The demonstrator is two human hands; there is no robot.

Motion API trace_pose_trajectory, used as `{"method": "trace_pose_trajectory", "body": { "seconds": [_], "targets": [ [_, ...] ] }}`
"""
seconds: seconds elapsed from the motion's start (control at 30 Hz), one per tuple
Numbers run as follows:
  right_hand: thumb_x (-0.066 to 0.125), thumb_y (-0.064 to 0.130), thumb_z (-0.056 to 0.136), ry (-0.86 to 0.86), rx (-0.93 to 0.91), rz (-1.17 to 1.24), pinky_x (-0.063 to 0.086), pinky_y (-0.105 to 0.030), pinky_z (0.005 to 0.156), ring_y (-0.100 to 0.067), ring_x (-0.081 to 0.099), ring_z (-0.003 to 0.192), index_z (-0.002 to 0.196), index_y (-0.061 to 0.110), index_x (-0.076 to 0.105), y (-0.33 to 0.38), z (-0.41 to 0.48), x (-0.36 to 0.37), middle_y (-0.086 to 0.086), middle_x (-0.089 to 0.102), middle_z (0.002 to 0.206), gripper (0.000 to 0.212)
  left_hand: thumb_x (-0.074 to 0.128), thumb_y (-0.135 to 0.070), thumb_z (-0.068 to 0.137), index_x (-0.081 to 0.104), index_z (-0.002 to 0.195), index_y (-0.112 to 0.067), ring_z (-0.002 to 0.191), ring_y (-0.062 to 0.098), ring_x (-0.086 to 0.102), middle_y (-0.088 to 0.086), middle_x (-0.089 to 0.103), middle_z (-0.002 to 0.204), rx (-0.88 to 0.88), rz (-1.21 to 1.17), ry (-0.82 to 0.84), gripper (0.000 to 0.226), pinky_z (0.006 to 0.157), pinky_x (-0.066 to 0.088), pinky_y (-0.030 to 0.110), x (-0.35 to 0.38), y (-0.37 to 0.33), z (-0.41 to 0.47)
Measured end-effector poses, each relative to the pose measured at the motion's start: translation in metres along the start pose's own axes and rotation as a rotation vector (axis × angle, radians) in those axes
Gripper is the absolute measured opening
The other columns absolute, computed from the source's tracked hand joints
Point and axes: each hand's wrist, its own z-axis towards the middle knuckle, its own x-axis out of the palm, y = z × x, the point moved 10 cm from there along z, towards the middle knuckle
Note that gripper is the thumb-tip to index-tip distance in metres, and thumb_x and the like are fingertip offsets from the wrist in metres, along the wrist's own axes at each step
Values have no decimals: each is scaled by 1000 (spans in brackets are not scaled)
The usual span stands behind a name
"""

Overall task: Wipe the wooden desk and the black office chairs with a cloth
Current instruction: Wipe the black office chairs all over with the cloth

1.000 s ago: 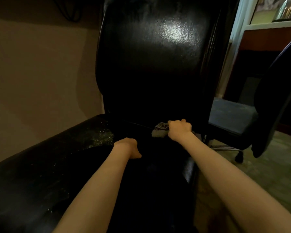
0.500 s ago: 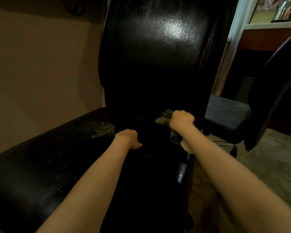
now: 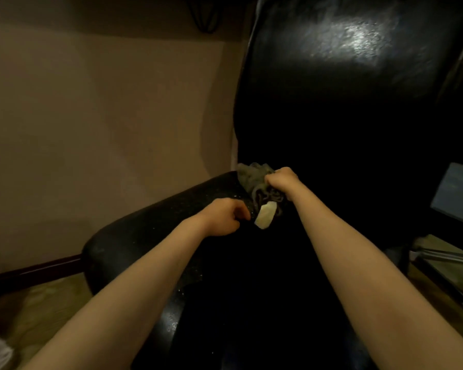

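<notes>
Gripping a bunched grey-green cloth (image 3: 254,180), the right hand (image 3: 282,180) has its fingers closed tight around the fabric and holds it against the black office chair (image 3: 345,102), low on the backrest at its left edge, just where the backrest meets the seat (image 3: 150,233). Loose folds of the cloth spill out of the fist toward the seat, and a pale, lighter patch (image 3: 264,216) hangs at their lower end; whether it is a label or part of the fabric cannot be told. The left hand (image 3: 223,216) rests on the chair's seat just in front of the cloth, fingers curled in toward the palm with nothing seen inside them, its thumb close beside the pale patch but apparently not touching it. Both bare forearms reach forward over the seat, whose dark surface shows fine light specks along its left side. High on the chair's backrest a bright glare reflects off the glossy leather-like surface. Left of the chair stands a plain beige wall (image 3: 91,116) with a dark baseboard (image 3: 32,271) and a strip of light floor (image 3: 43,303) below it. Right of the chair, part of a second chair (image 3: 455,193) with a greyish seat shows, with metal bars (image 3: 439,256) beneath it.
</notes>
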Motion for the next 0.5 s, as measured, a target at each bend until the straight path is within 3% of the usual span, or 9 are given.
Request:
{"method": "trace_pose_trajectory", "body": {
  "seconds": [0.03,0.1,0.2,0.3,0.43,0.5],
  "targets": [
    [49,17,95,-34,-14,3,36,-26,59,-18,50,69,93,10,52,4,2,-8,-6,50,79,8,49,2,91,59,104,-23,98,10,55,3,57,116,-20,0,-23,30,85,44,21,-7,6,-3],
    [49,18,96,-118,-39,-139,41,-30,71,-28,57,96,115,6,57,10,0,-29,-12,58,101,24,48,1,91,58,98,-26,98,15,57,1,57,111,-51,37,-43,30,88,48,27,-16,16,-9],
    [50,15,95,-133,-38,-439,40,-32,68,-31,55,99,114,3,57,-1,-8,-33,-12,54,90,24,52,-7,92,58,99,-25,98,20,58,2,58,107,-113,97,-46,21,90,49,33,-17,29,-16],
    [51,11,93,-114,52,-567,47,-34,78,-29,55,108,116,2,58,-19,-12,-8,-14,57,115,25,62,-25,89,58,106,-19,97,18,56,3,58,110,-150,202,23,18,86,46,34,-9,38,-20],
    [60,17,90,-103,107,-380,54,-36,83,-27,59,106,112,8,63,21,-12,34,-10,61,113,25,62,-40,86,56,112,-17,108,25,50,6,56,115,-120,551,9,35,83,34,32,-7,32,-16],
    [61,23,90,-68,43,-265,53,-32,80,-26,59,109,116,9,61,57,-16,62,-10,61,116,29,61,-42,87,54,119,-16,113,27,48,8,55,120,-98,674,-63,42,85,33,32,-7,25,-13]
  ]
}}
